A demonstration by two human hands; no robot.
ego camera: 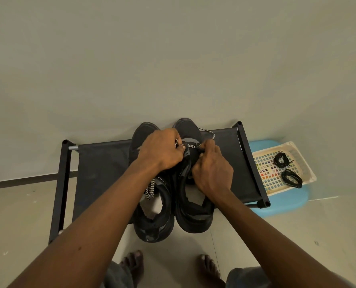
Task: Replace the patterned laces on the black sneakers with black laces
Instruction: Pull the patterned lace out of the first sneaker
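1. I am working on the sneaker on my right (pixel 193 217). It is standing just beside the other sneaker (pixel 154 221) on the black fabric rack (pixel 102 167), with both toes pointing at the wall.
2. My left hand (pixel 162 150) is curling its fingers in and gripping the patterned lace (pixel 191 145) near the toe-end eyelets. My right hand (pixel 212 169) is pinching the same lace from the opposite side, fingers bent tight.
3. To do this well, I am judging it best to free one crossing at a time. One of my hands should be steadying the eyelet edge while the other is feeding slack toward the loose loop (pixel 209 132) lying beyond the toe. Yanking would likely be dragging the sneaker off the rack's soft fabric.
4. A patterned strand (pixel 150 190) is dangling over the other sneaker's collar, so that shoe is probably waiting its turn.
5. The black laces (pixel 280 160) are lying as two coils in the pale basket (pixel 304 163) on the blue stool (pixel 287 202), well apart from my hands.
6. My knuckles are hiding my fingertips, so I cannot tell which eyelet I am pulling through or how many rows are left threaded. My left hand is also covering the other sneaker's lacing.
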